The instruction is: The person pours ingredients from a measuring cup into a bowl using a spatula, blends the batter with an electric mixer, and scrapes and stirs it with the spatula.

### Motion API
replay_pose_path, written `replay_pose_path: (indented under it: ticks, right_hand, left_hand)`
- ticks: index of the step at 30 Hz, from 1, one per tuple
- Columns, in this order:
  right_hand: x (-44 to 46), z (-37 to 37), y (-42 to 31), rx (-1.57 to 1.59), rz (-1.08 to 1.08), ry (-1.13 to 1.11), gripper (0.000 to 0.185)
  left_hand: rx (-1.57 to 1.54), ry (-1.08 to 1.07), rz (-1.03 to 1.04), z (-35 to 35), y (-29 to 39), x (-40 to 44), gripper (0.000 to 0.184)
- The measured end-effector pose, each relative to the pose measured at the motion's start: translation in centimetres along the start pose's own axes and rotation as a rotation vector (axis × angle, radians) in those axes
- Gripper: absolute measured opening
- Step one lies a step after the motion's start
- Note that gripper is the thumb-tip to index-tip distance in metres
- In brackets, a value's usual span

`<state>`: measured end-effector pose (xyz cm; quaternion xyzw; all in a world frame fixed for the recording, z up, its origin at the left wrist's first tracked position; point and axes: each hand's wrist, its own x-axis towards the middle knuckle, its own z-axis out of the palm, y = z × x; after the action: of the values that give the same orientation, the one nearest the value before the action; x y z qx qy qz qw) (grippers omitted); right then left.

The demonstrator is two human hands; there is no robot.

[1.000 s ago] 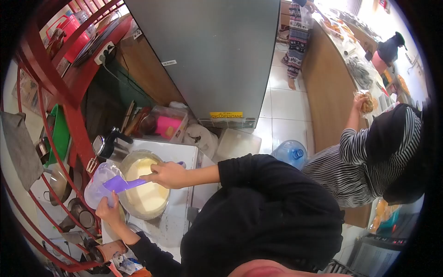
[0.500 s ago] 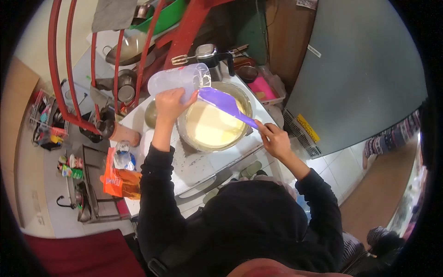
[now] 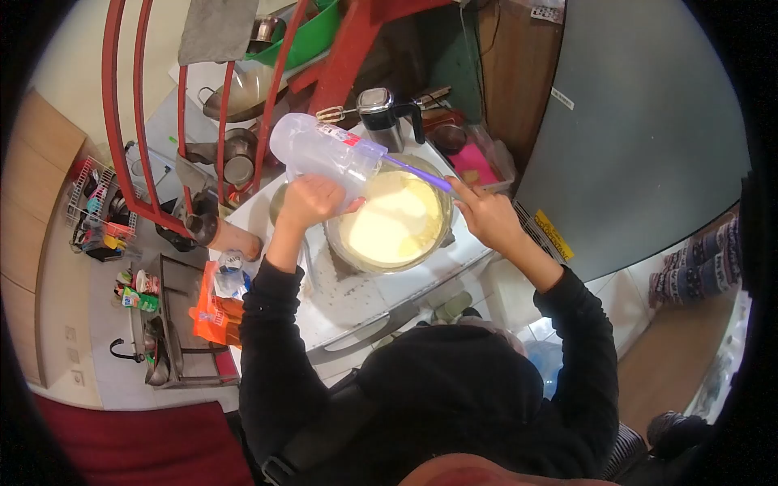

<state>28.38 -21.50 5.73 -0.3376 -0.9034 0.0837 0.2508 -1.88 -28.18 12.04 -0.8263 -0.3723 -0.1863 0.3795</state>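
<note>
My left hand (image 3: pixel 312 201) is closed round a clear plastic measuring jug (image 3: pixel 328 150), tipped on its side with its mouth towards the bowl. A purple spatula (image 3: pixel 419 172) is in my right hand (image 3: pixel 489 217), its fingers wrapped on the handle. The spatula's head reaches into the jug's mouth and is mostly hidden by the jug wall. Beneath both, a large glass bowl (image 3: pixel 444 236) holds pale yellow batter (image 3: pixel 387 223). It stands on a white table (image 3: pixel 356 301).
Behind the bowl stands a black and silver hand mixer (image 3: pixel 381 117) with wire beaters. An orange packet (image 3: pixel 212 312) lies on the table's left edge. Red metal bars (image 3: pixel 121 105) rise at left. A grey fridge (image 3: pixel 648 146) stands right, near a plastic tub (image 3: pixel 490 166) with a pink item.
The jug is tilted further, its base raised. The spatula's head has moved from outside the rim into the jug's mouth. The view has shifted slightly.
</note>
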Motion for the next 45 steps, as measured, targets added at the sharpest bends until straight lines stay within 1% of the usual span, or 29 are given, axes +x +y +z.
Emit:
replay_pose_path:
  ticks: [5, 8, 11, 12, 15, 18, 20, 21, 22, 25, 26, 29, 32, 33, 35, 37, 40, 41, 43, 45]
  right_hand:
    - [-0.4, 0.2, -0.5, 0.157, 0.083, -0.138, 0.038]
    - [-0.8, 2.0, 0.4, 0.371, 0.083, -0.139, 0.037]
    - [-1.1, 4.8, 1.9, 0.681, -0.127, -0.002, 0.038]
    - [-0.9, 3.1, 1.0, 0.892, 0.062, -0.263, 0.041]
    - [-1.1, 1.3, 0.9, 1.144, 0.335, -0.63, 0.04]
    - [-2.2, 0.9, 1.6, 1.287, 0.415, -0.661, 0.04]
    - [-3.2, 0.3, 1.7, 1.097, 0.276, -0.48, 0.041]
    - [-3.8, 0.3, 1.8, 1.001, 0.209, -0.389, 0.041]
    - [-4.5, 0.7, 1.9, 0.765, 0.093, -0.22, 0.041]
    - [-7.2, 0.8, 1.7, 0.467, 0.139, -0.124, 0.04]
    - [-7.9, 0.8, 1.6, 0.372, 0.182, -0.136, 0.038]
    - [-8.5, 0.8, 1.3, 0.297, 0.249, -0.111, 0.039]
    - [-7.4, -0.5, -0.1, 0.262, 0.194, -0.018, 0.039]
    - [-6.7, -1.2, -0.8, 0.259, 0.172, 0.015, 0.039]
    - [-5.4, -2.1, -2.4, 0.258, 0.107, -0.031, 0.038]
    - [-4.3, -2.3, -3.4, 0.314, 0.035, -0.065, 0.037]
    - [-2.7, 0.0, -3.5, 0.443, 0.012, -0.157, 0.033]
    - [-2.2, 0.6, -3.5, 0.499, 0.04, -0.198, 0.032]
    - [-1.5, 1.5, -3.4, 0.607, 0.09, -0.28, 0.031]
    - [-1.5, 2.4, -3.5, 0.53, 0.062, -0.258, 0.031]
  left_hand:
    - [0.02, -0.018, 0.077, -1.4, -0.1, 0.5, 0.043]
    - [0.044, -0.032, 0.085, -1.5, 0.0, 0.7, 0.045]
    - [0.038, -0.036, 0.061, -1.3, -0.1, 0.5, 0.044]
    - [0.023, -0.042, 0.05, -1.1, -0.2, 0.4, 0.044]
    - [-0.035, -0.078, 0.008, 0.0, -0.2, -0.5, 0.042]
    - [-0.088, -0.121, -0.077, 0.8, -0.5, -1.8, 0.041]
    - [-0.093, -0.132, -0.158, 0.7, -1.3, -2.6, 0.039]
    - [-0.1, -0.083, -0.225, 0.5, -1.6, -3.0, 0.038]
    - [-0.107, -0.032, -0.29, 0.2, -2.0, -3.3, 0.037]
    - [-0.118, 0.143, -0.435, 0.0, -2.9, -4.2, 0.034]
    - [-0.12, 0.206, -0.475, -0.1, -3.1, -4.4, 0.033]
    - [-0.084, 0.132, -0.506, -0.8, -3.5, -5.1, 0.033]
    - [-0.076, 0.118, -0.512, -1.0, -3.5, -5.3, 0.033]
    - [-0.086, 0.107, -0.488, -1.0, -3.5, -5.2, 0.034]
    - [-0.108, 0.086, -0.441, -1.1, -3.2, -5.0, 0.034]
    - [-0.064, 0.041, -0.271, -1.1, -2.7, -4.3, 0.037]
    - [0.034, -0.043, -0.019, -1.9, -1.1, -2.4, 0.042]
    - [0.073, -0.074, 0.062, -2.2, -0.7, -2.1, 0.043]
    - [0.079, -0.081, 0.083, -2.3, -0.7, -2.2, 0.045]
    - [0.087, -0.08, 0.087, -2.4, -0.7, -2.4, 0.046]
